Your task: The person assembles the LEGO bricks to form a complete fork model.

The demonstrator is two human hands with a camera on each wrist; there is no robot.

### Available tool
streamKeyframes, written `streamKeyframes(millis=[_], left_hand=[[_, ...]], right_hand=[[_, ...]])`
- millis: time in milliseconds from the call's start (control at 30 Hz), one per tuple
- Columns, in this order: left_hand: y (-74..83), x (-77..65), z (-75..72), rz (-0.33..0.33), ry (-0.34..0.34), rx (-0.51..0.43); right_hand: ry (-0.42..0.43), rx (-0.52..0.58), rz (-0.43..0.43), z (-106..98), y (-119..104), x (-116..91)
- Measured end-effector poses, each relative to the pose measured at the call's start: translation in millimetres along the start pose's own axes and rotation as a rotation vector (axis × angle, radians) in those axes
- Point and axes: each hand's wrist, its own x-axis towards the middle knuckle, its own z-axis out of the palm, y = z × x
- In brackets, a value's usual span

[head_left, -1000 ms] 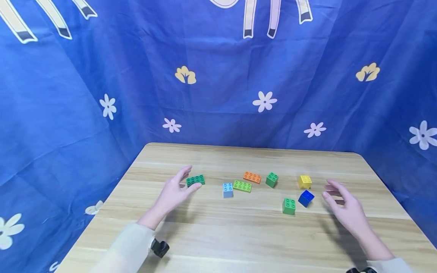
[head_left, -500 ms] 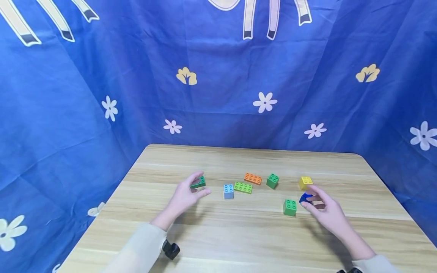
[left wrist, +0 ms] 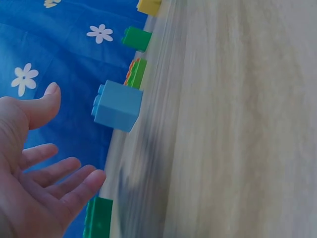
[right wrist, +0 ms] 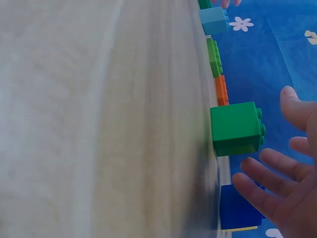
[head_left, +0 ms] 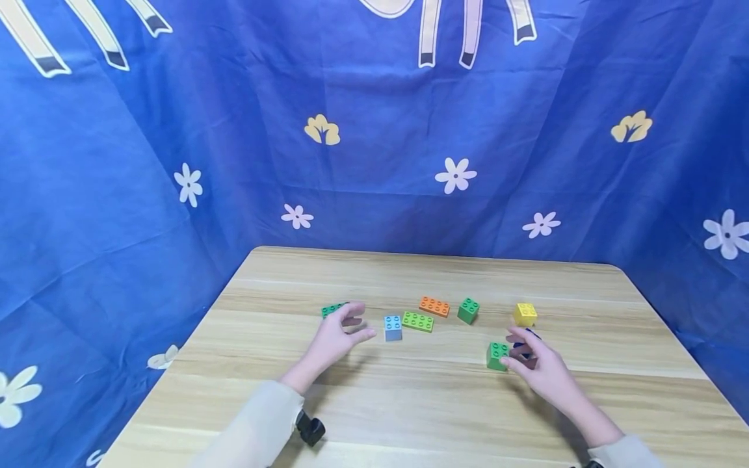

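Observation:
My left hand hovers over the table with thumb and fingers apart, holding nothing. Just right of its fingertips stands a light blue block, not touched in the left wrist view. Behind the hand lies a dark green eight-stud brick, partly covered by the fingers. My right hand, also with spread fingers and nothing held, is over a bright green block; in the right wrist view a gap separates them. A dark blue block sits beside that block, partly hidden behind the right fingers.
A lime flat brick and an orange flat brick lie mid-table. Farther right are a green block and a yellow block. A blue patterned curtain hangs behind the wooden table.
My left hand has moved right, from the dark green brick toward the light blue block. My right hand has moved left, past the dark blue block to the bright green one. The bricks stay put.

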Motion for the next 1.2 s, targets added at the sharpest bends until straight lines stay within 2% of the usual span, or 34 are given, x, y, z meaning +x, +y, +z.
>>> streamKeyframes(millis=[267, 467, 600, 967, 1200], left_hand=[[-7.3, 7.2, 14.9, -0.052, -0.044, -0.058], [-6.4, 9.1, 23.8, -0.052, -0.060, -0.067], [-11.9, 12.8, 27.4, -0.040, -0.063, -0.061], [-8.0, 19.2, 35.0, -0.049, -0.096, -0.085], [-9.4, 20.3, 37.2, -0.063, -0.095, -0.102]], right_hand=[[-0.032, -0.042, 0.046, 5, 5, -3], [-0.037, -0.032, 0.078, 5, 7, -3], [-0.043, -0.028, 0.104, 6, 8, -1], [-0.078, -0.091, 0.152, 7, 8, 5], [-0.086, -0.109, 0.146, 7, 11, 6]])
